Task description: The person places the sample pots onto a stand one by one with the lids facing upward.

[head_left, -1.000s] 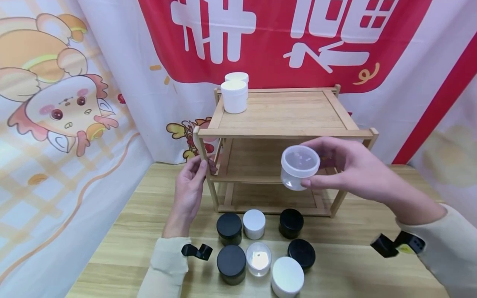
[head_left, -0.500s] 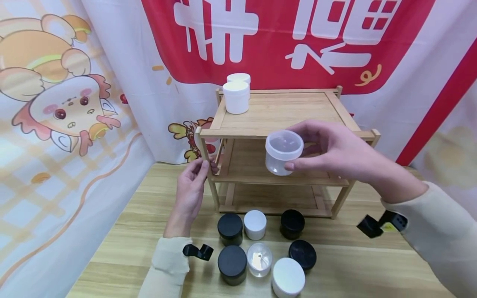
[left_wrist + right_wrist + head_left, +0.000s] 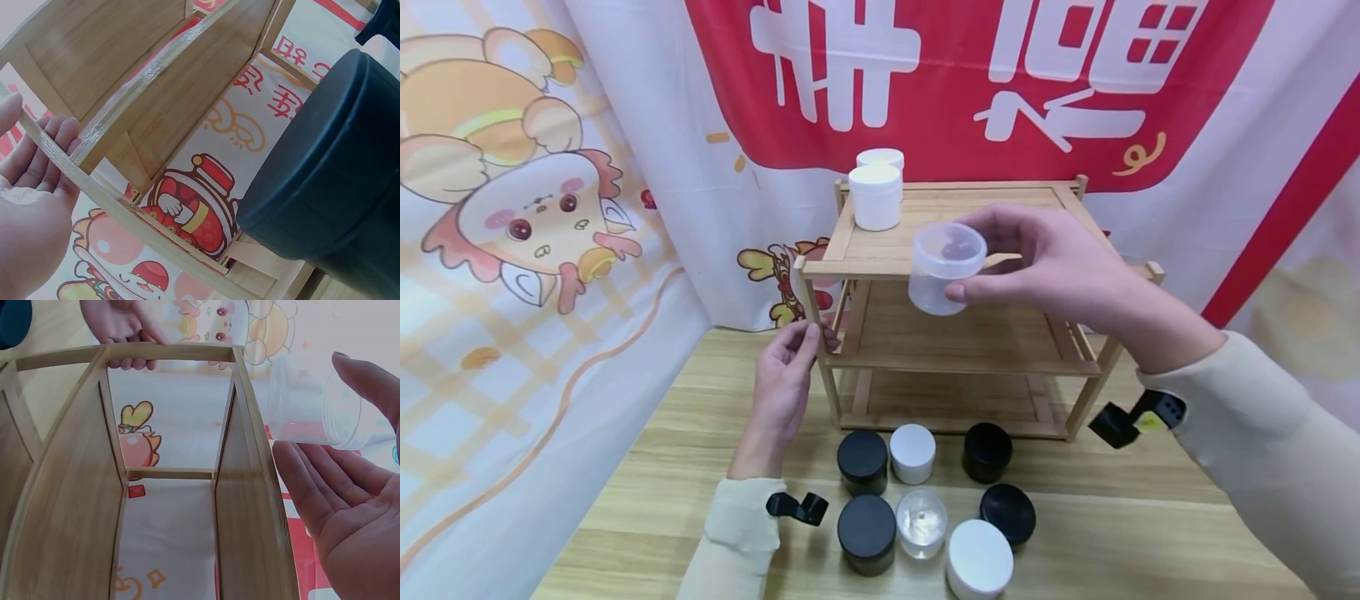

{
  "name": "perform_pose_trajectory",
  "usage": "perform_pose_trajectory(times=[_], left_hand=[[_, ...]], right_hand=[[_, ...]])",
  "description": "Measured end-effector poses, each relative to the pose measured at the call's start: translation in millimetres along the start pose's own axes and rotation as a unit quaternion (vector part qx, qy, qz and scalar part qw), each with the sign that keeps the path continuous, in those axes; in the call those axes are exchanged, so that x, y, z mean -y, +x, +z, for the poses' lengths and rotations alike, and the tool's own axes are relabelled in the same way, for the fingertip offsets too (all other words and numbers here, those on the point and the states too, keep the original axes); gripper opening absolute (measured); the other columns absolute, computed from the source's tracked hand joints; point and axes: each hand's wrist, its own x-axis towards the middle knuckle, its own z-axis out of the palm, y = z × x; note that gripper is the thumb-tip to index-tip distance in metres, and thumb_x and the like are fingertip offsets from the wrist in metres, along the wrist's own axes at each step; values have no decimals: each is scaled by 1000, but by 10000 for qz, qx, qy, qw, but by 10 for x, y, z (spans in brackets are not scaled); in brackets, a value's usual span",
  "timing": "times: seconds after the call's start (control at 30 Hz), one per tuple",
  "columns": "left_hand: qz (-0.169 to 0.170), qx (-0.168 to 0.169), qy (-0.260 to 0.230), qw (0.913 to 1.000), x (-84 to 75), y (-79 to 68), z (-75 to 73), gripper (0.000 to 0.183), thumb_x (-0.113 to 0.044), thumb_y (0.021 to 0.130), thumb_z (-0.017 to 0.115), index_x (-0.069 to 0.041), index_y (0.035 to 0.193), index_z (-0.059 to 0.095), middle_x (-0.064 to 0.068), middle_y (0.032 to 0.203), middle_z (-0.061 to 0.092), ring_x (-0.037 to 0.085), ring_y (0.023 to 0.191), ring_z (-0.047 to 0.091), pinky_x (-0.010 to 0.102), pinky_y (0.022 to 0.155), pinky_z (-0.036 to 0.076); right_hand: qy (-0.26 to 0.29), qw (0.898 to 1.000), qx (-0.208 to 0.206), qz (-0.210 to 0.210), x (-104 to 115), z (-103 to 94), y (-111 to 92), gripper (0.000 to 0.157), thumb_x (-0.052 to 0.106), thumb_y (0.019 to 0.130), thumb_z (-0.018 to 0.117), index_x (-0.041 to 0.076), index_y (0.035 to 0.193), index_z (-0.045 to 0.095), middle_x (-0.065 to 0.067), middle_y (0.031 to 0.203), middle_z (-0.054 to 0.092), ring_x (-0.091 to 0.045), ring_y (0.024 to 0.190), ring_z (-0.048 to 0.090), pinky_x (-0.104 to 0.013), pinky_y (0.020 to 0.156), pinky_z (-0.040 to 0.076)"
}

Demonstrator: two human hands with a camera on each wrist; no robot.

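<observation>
My right hand (image 3: 1037,262) holds a clear plastic jar (image 3: 936,283) between thumb and fingers, in front of the top board's front edge. In the right wrist view the same clear jar (image 3: 306,409) lies between the thumb and the straighter fingers. A wooden three-tier shelf (image 3: 962,267) stands on the table. My left hand (image 3: 782,375) grips its front left post, with the thumb in front and the fingertips behind. The left wrist view shows the fingers (image 3: 44,156) curled round that post. Two white jars (image 3: 876,200) stand at the left of the top board, one behind the other.
Before the shelf, several jars stand on the table: black jars (image 3: 867,533), a small white jar (image 3: 913,454), a larger white jar (image 3: 979,558) and a clear jar (image 3: 921,523). A printed cloth (image 3: 625,100) hangs behind and to the left.
My right hand has carried the clear jar up and to the left, from before the middle tier to the top board's front edge. The left hand has stayed on the post.
</observation>
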Motion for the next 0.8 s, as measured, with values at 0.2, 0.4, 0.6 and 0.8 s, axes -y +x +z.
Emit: perform_pose_trajectory(times=[0.2,0.4,0.6,0.8], left_hand=[[-12,-7,-37,10000,9,1,-10,16,-14,112,58,-16,113,73,1,118,72,19,107,69,29,107,55],[0,-38,-48,10000,7,-4,-9,14,-14,111,59,-15,113,73,12,122,70,17,106,70,29,108,55],[-49,-65,51,10000,2,-2,-14,14,-15,111,59,-16,114,73,10,122,70,16,108,70,29,110,54],[-62,-92,49,9999,1,-10,-19,14,-14,111,59,-16,113,72,15,127,68,16,110,69,29,111,53]], right_hand=[[-166,9996,-88,229,86,31,164,64,45,86,90,26,142,65,1,133,70,-20,122,66,-47,106,54],[1,9992,-38,392,97,86,351,61,43,88,89,22,140,65,-2,132,70,-23,119,67,-45,107,54],[98,9983,-34,573,102,137,496,62,44,90,87,19,142,63,-4,135,68,-24,122,64,-46,111,51],[112,9975,-103,695,116,195,609,64,46,91,85,17,142,62,-5,136,67,-24,125,62,-46,115,47]])
